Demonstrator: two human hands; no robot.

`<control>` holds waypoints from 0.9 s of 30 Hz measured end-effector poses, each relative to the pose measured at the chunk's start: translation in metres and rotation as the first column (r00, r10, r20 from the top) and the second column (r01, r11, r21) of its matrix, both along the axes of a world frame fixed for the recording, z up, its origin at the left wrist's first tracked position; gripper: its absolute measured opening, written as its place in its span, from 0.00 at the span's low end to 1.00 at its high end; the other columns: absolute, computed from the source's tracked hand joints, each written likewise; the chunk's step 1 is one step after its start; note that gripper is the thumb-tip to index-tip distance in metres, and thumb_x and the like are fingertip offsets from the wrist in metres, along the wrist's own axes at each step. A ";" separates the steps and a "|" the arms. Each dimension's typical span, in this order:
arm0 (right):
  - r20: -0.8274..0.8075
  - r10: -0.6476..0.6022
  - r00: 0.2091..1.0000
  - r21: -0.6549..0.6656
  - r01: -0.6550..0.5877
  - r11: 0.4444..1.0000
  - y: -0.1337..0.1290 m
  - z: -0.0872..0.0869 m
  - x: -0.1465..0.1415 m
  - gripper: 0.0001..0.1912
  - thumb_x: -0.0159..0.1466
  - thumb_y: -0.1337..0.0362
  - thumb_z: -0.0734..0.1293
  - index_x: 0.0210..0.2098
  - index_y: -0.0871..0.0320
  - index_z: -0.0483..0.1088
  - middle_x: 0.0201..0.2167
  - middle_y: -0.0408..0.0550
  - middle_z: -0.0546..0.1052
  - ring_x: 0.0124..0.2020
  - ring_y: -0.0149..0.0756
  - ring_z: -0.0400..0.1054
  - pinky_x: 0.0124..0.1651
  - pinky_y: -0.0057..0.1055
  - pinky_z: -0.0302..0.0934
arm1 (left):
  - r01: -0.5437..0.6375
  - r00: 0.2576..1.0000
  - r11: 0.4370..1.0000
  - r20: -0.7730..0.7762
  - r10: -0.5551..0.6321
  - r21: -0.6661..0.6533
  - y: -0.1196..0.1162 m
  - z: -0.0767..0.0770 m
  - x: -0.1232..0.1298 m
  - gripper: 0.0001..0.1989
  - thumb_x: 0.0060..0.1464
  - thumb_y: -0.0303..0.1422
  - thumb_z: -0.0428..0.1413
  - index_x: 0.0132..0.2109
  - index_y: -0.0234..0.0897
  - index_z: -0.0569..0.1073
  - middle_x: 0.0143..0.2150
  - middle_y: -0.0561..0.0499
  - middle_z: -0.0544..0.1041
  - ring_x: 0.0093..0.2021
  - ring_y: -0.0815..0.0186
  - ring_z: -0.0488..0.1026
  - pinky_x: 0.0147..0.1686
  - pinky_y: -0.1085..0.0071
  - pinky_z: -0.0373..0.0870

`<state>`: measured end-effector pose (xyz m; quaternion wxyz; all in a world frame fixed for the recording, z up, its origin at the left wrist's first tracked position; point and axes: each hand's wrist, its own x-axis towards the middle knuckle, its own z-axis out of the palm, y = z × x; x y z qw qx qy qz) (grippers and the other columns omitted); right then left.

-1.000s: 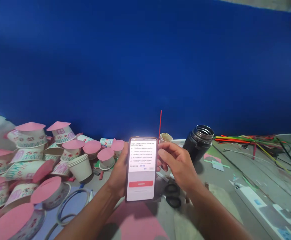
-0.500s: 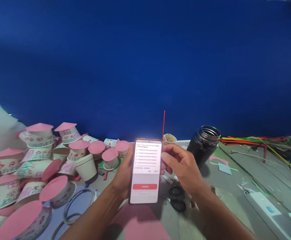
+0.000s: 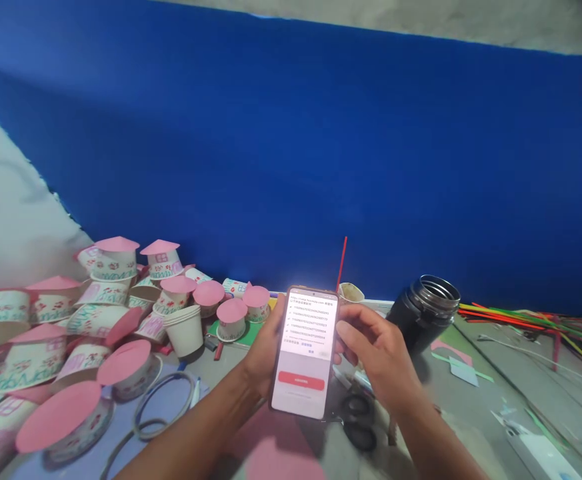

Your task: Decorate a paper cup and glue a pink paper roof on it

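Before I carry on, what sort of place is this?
Probably a craft-making workspace: on the grey work surface are decorated white paper cups with pink paper tops, black-handled scissors, and thin, brightly coloured strips.

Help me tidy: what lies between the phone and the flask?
In the head view, the right hand, beside the phone, and a cup beyond it.

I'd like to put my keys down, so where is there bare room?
The widest bare patch of tabletop seems to be at right, between the coloured strips and the white object. A small one lies between the stacked white cups and left forearm. Pink-topped cups crowd the left; phone and scissors, the middle.
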<state>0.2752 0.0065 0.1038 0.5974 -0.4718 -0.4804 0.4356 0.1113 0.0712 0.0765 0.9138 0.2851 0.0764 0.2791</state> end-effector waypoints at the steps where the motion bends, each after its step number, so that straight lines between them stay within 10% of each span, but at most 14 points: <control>1: -0.001 0.002 1.000 -0.002 -0.002 1.000 0.000 -0.001 0.000 0.13 0.59 0.54 0.75 0.36 0.56 0.77 0.20 0.41 0.75 0.19 0.31 0.67 0.20 0.28 0.63 | 0.000 1.000 1.000 0.013 0.000 0.003 0.001 -0.002 0.001 0.42 0.67 0.61 0.44 0.57 0.24 0.80 0.42 0.32 0.87 0.37 0.50 0.86 0.39 0.58 0.81; 27: 0.020 0.025 0.999 0.061 -0.026 0.998 0.001 -0.010 0.003 0.13 0.59 0.57 0.76 0.42 0.56 0.78 0.31 0.44 0.78 0.26 0.31 0.71 0.30 0.30 0.70 | -0.008 0.999 1.000 0.037 0.007 0.029 0.008 -0.012 0.002 0.45 0.67 0.62 0.40 0.60 0.24 0.78 0.43 0.31 0.86 0.35 0.51 0.85 0.37 0.61 0.79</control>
